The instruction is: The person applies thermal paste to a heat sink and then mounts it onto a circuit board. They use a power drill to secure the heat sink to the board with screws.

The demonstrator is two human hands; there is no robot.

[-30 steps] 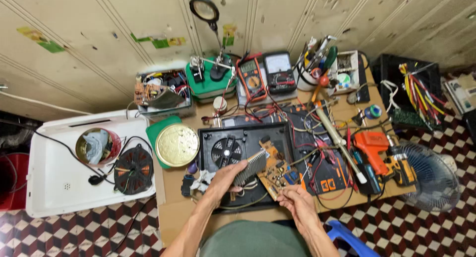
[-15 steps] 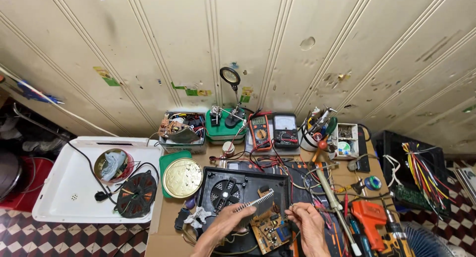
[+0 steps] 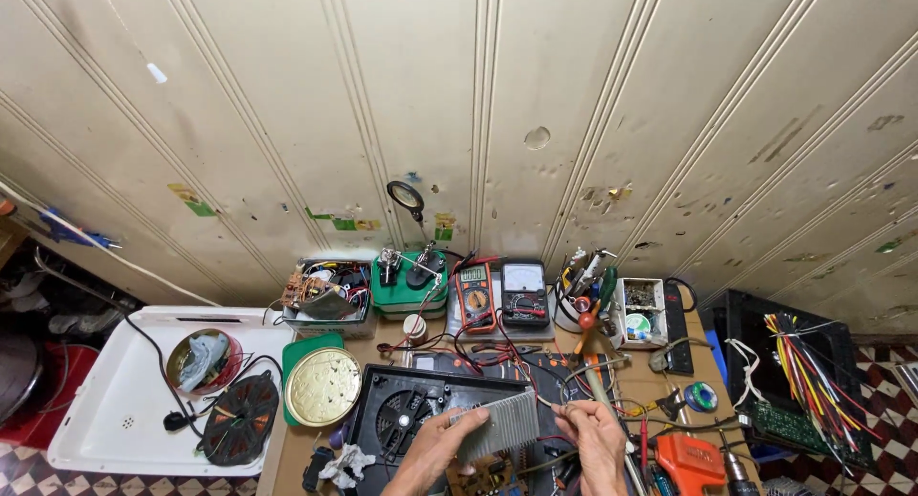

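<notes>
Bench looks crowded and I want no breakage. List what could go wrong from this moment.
1. The finned heat sink is held between the left hand and right hand above the open black housing; a slip could drop it onto the fan.
2. Loose red and black wires lie close and might snag.

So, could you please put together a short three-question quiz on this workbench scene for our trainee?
1. True or false: both hands hold the grey finned heat sink.
2. Which thing lies left of the black open appliance? A) gold round lid B) orange drill
3. What colour is the multimeter beside the black meter?

Key: 1 true: left hand and right hand grip its ends. 2 A. 3 orange.
</notes>
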